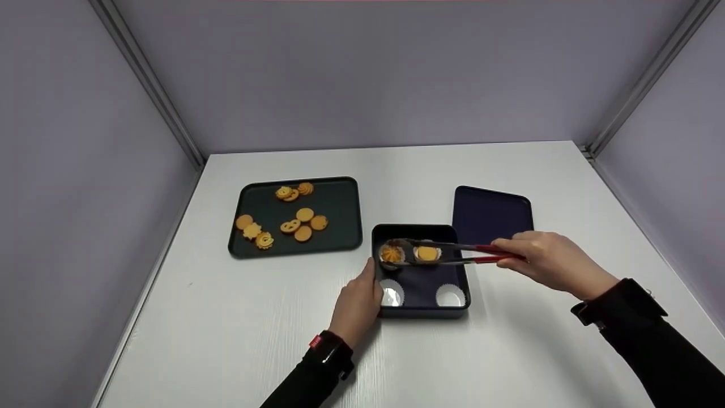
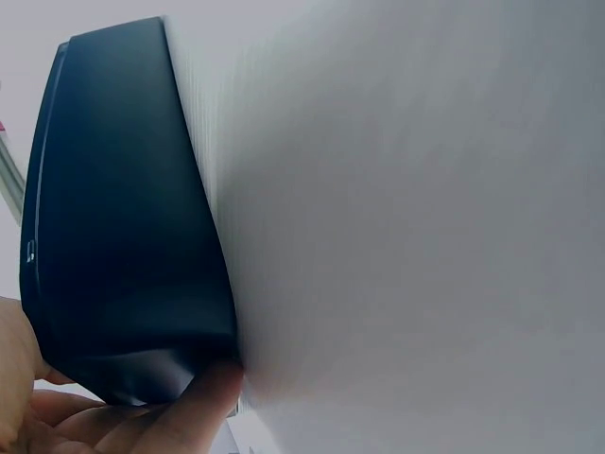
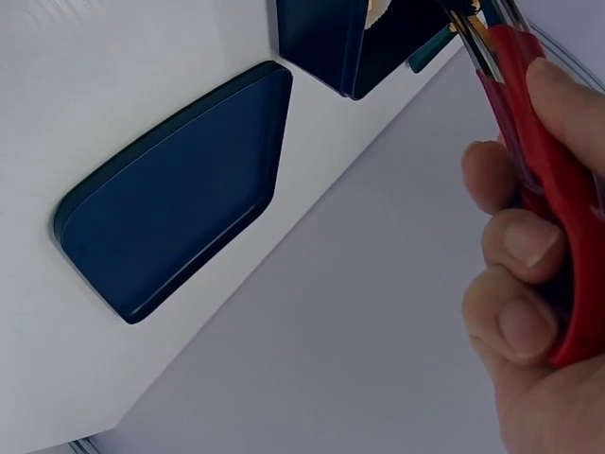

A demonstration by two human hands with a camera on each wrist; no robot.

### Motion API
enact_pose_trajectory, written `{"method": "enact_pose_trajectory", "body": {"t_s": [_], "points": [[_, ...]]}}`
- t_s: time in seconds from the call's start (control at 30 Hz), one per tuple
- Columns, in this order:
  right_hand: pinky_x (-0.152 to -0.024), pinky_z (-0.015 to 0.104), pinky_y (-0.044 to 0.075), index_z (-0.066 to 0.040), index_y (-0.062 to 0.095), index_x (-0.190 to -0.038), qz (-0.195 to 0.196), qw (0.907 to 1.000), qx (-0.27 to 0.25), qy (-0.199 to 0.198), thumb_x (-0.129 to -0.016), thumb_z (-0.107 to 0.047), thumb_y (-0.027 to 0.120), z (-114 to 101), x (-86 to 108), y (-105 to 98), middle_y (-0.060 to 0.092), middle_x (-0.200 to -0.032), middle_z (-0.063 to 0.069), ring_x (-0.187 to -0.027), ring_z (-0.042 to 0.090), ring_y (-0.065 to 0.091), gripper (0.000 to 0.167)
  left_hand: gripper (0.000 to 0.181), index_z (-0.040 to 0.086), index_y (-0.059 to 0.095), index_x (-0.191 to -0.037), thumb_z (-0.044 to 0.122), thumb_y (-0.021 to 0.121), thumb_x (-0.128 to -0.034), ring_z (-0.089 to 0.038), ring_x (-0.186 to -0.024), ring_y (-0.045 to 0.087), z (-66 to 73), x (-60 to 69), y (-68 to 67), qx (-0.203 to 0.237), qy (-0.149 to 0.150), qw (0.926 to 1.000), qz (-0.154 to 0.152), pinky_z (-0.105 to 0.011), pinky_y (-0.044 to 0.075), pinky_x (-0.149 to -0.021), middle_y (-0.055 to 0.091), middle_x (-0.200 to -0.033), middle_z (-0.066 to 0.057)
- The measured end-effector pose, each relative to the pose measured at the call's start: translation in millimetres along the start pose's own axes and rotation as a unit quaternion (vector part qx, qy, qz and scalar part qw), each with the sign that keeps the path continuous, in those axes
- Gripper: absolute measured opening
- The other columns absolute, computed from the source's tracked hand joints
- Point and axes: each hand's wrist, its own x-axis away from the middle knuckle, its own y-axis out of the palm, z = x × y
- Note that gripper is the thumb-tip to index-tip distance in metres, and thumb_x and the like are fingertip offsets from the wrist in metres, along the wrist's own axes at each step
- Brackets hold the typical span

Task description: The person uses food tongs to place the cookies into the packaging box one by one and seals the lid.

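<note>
My right hand (image 1: 546, 263) grips red-handled metal tongs (image 1: 470, 253), its fingers curled round the handles in the right wrist view. The tongs reach left over a dark blue box (image 1: 422, 311). Their tips flank a swirled cookie (image 1: 391, 254) at the box's back left; whether they pinch it is unclear. A round yellow cookie (image 1: 427, 253) sits in a paper cup between the tong arms. Two paper cups (image 1: 450, 295) stand at the front corners. My left hand (image 1: 358, 303) holds the box's left side near the front corner, fingers against the outer wall (image 2: 123, 218).
A dark green tray (image 1: 340, 212) with several cookies (image 1: 305, 215) in three groups lies at the back left. Behind the box, to the right, lies a dark blue lid (image 1: 490, 212). Grey walls rise at the white table's (image 1: 226, 340) back and sides.
</note>
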Motion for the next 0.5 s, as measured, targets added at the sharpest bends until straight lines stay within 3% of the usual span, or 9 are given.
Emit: {"method": "enact_pose_trajectory", "body": {"t_s": [0.5], "points": [[-0.054, 0.027, 0.041, -0.013, 0.076, -0.109, -0.004, 0.9999, 0.009, 0.009, -0.079, -0.018, 0.087, 1.6, 2.5, 2.6, 0.057, -0.073, -0.011, -0.061, 0.001, 0.042, 0.032, 0.051, -0.008, 0.047, -0.148, 0.006, 0.056, -0.1004, -0.013, -0.051, 0.057, 0.0, 0.9, 0.1, 0.005, 0.005, 1.0, 0.002, -0.033, 0.048, -0.048, 0.074, -0.094, -0.022]]}}
